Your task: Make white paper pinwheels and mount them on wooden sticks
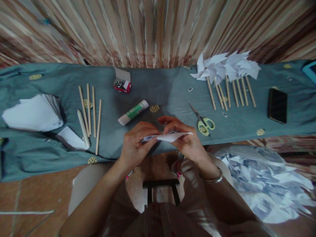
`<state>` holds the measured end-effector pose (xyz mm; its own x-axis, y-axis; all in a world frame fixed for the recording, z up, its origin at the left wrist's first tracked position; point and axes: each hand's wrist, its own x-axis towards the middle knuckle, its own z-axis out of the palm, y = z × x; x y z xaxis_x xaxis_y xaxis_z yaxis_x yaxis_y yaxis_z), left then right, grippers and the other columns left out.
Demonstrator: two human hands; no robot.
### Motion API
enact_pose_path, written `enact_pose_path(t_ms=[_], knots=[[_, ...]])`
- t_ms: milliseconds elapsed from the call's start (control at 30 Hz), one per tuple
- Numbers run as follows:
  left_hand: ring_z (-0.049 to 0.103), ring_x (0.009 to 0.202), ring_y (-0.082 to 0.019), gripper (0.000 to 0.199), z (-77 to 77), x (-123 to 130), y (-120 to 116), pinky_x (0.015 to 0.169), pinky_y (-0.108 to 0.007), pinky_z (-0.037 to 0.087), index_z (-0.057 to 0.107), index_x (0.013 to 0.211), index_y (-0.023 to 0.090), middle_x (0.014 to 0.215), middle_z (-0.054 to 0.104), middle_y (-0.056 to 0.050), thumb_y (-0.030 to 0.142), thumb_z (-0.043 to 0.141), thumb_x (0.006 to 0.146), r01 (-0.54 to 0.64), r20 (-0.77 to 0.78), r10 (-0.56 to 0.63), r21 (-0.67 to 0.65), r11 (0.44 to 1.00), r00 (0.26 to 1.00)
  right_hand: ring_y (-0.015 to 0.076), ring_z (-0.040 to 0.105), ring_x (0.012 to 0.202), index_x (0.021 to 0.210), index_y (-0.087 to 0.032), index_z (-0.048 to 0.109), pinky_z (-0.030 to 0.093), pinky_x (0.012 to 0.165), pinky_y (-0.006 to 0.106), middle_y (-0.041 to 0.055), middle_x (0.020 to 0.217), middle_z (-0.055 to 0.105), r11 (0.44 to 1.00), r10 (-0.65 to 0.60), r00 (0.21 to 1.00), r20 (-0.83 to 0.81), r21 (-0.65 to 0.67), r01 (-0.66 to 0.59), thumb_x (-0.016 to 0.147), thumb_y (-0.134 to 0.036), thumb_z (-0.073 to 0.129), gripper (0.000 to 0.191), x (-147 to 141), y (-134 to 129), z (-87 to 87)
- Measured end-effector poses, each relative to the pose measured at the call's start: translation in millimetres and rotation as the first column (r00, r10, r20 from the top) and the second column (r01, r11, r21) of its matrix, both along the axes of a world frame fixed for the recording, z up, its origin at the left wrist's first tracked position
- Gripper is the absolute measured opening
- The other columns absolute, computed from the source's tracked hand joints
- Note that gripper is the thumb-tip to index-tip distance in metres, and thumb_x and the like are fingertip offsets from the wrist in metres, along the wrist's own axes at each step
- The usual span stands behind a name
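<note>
Above the front edge of the cloth-covered bench, a folded piece of white paper is held between both hands, seen nearly edge-on. My left hand pinches its left end between thumb and fingers. On the other side my right hand grips the paper, its fingers curled behind the sheet. Just beyond the hands lies a glue stick with a green label. Scissors with yellow-green handles rest to the right of my right hand, blades pointing away.
Paper pinwheels on wooden sticks lie at the back right, near a dark phone. An opened small box holds metal bits. Several loose sticks and a paper stack lie left. A bag of pinwheels stands lower right.
</note>
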<state>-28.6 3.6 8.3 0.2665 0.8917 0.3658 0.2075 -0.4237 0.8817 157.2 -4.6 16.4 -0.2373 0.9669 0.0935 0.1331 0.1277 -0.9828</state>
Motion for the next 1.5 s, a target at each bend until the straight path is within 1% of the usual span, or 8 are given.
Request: enact_pose_path(t_ms=[200,467,733,1000,1100,1233,1333,1500], knots=[[0.066,0.078,-0.017,0.008,-7.1,-2,0,0.074,-0.029,0.051,0.073,0.076,0.019,0.078,0.072,-0.003,0.023,0.068,0.082,-0.007,0.031,0.011,-0.151,0.988,0.999,0.0221,0.060,0.120,0.081,-0.022,0.067,0.047,0.097,0.034,0.0059,0.118,0.068,0.996,0.011,0.998,-0.056,-0.083,-0.015,0.080,-0.025,0.072,0.005,-4,3,-13.2],[0.060,0.062,-0.014,0.016,-14.9,-1,1,0.061,-0.025,0.047,0.073,0.073,0.016,0.068,0.070,-0.002,0.032,0.074,0.071,-0.088,0.172,0.194,-0.486,0.870,0.966,0.0232,0.065,0.109,0.077,-0.021,0.073,0.049,0.095,0.036,0.0068,0.111,0.072,0.983,-0.050,0.982,-0.182,-0.182,0.016,0.069,-0.032,0.081,0.015,-14,18,-27.4],[0.060,0.064,-0.014,0.022,-18.2,-9,-1,0.067,-0.027,0.049,0.076,0.079,0.016,0.073,0.073,-0.002,0.034,0.076,0.067,-0.089,0.215,0.236,-0.530,0.843,0.948,0.0209,0.067,0.100,0.074,-0.024,0.076,0.052,0.083,0.031,0.0047,0.107,0.073,0.977,-0.042,0.975,-0.220,-0.213,-0.006,0.065,-0.032,0.082,0.014,-26,23,-30.9],[0.067,0.099,-0.026,0.042,-6.4,-30,-3,0.093,-0.037,0.050,0.076,0.098,0.016,0.103,0.075,-0.010,0.041,0.082,0.065,-0.081,0.217,0.200,-0.459,0.885,0.955,0.0197,0.067,0.090,0.080,-0.026,0.079,0.053,0.081,0.033,0.0015,0.099,0.075,0.965,-0.111,0.945,-0.308,-0.261,0.029,0.061,-0.031,0.085,0.021,-32,34,-33.2],[0.066,0.106,-0.029,0.051,-3.0,-50,2,0.091,-0.040,0.052,0.075,0.101,0.016,0.112,0.072,-0.014,0.060,0.061,0.080,-0.166,0.277,0.300,-0.421,0.892,0.913,0.0211,0.068,0.093,0.086,-0.026,0.079,0.054,0.087,0.036,0.0013,0.100,0.076,0.960,-0.135,0.932,-0.336,-0.277,0.039,0.060,-0.032,0.086,0.028,-30,37,-31.6],[0.063,0.110,-0.028,0.038,-14.8,-83,14,0.101,-0.044,0.046,0.073,0.103,0.016,0.114,0.070,-0.014,0.045,0.058,0.086,-0.546,-0.081,0.541,-0.165,0.821,0.837,0.0227,0.068,0.097,0.086,-0.025,0.079,0.053,0.093,0.040,0.0019,0.099,0.076,0.961,-0.157,0.923,-0.351,-0.268,0.061,0.059,-0.034,0.087,0.030,-27,37,-31.1],[0.056,0.121,-0.028,0.037,-29.6,-100,20,0.108,-0.047,0.041,0.068,0.114,0.017,0.125,0.065,-0.013,0.030,0.055,0.083,-0.582,-0.307,0.563,0.035,0.813,0.767,0.0235,0.069,0.097,0.086,-0.025,0.079,0.054,0.093,0.041,0.0025,0.099,0.077,0.964,-0.164,0.925,-0.344,-0.254,0.077,0.058,-0.035,0.088,0.031,-24,36,-31.5],[0.048,0.131,-0.030,0.046,-44.4,-110,21,0.114,-0.048,0.035,0.061,0.126,0.012,0.137,0.056,-0.016,0.024,0.046,0.083,-0.554,-0.529,0.518,0.106,0.826,0.672,0.0241,0.070,0.095,0.088,-0.025,0.078,0.054,0.092,0.042,0.0025,0.097,0.078,0.972,-0.160,0.938,-0.307,-0.217,0.095,0.059,-0.039,0.086,0.033,-18,33,-29.7]])
